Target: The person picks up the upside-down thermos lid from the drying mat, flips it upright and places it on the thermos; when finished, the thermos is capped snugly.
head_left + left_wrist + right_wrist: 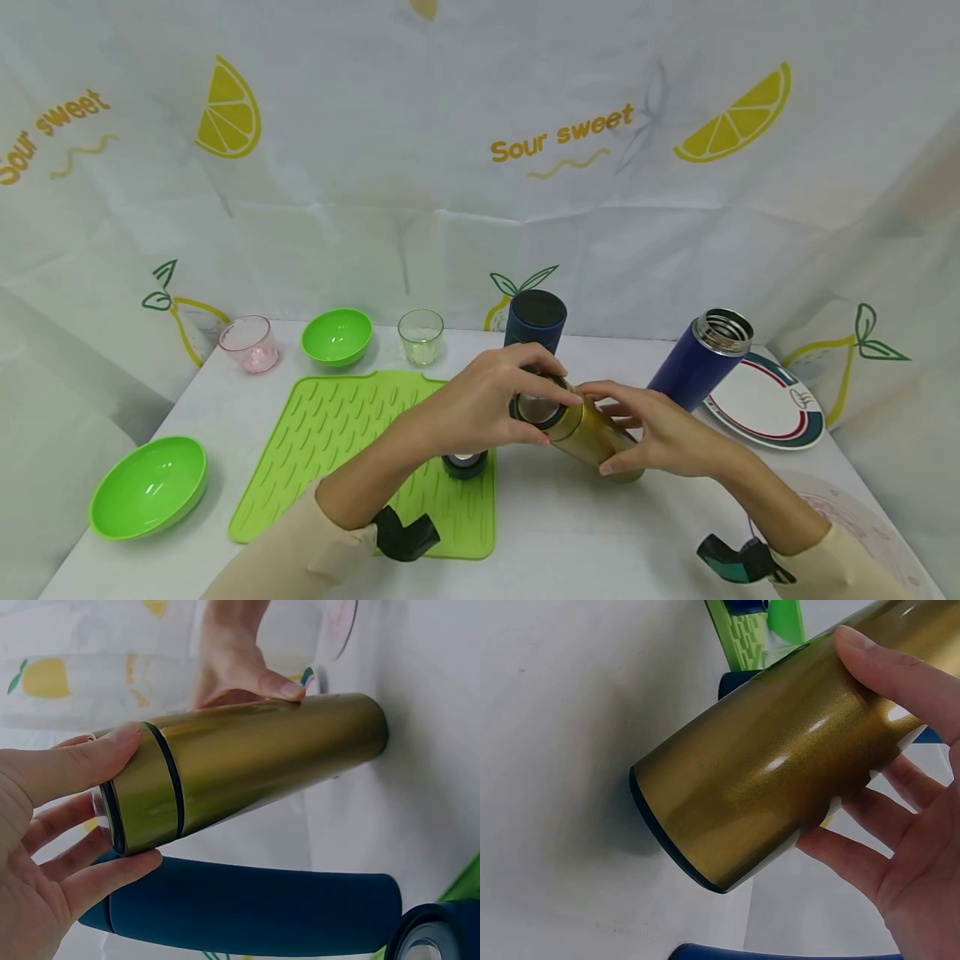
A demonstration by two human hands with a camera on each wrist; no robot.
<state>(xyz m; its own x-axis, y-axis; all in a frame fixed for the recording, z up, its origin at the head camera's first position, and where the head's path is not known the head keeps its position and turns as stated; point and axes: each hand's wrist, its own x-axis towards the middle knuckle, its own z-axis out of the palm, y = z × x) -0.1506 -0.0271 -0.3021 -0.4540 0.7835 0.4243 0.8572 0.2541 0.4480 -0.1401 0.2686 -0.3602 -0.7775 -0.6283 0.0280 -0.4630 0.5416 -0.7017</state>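
A gold thermos flask [588,437] is between both hands, its capped end toward the left hand. My left hand [487,400] grips the gold cap [142,799] at the top, thumb on one side and fingers on the other. Lower down, my right hand [667,429] holds the flask's body [780,765] with thumb and curled fingers. Whether the base touches the table cannot be told. Behind the left hand stands a dark blue thermos [536,321] with its top on. Right of the hands is an uncapped blue thermos [690,362], its steel mouth showing.
A green drying mat [315,450] bears a dark lid [465,464] near its right edge. Green bowls [150,492], a pink glass [251,346] and a clear greenish glass [422,337] stand leftward. On the right lies a rimmed plate [765,400]. A lemon-print curtain closes the back.
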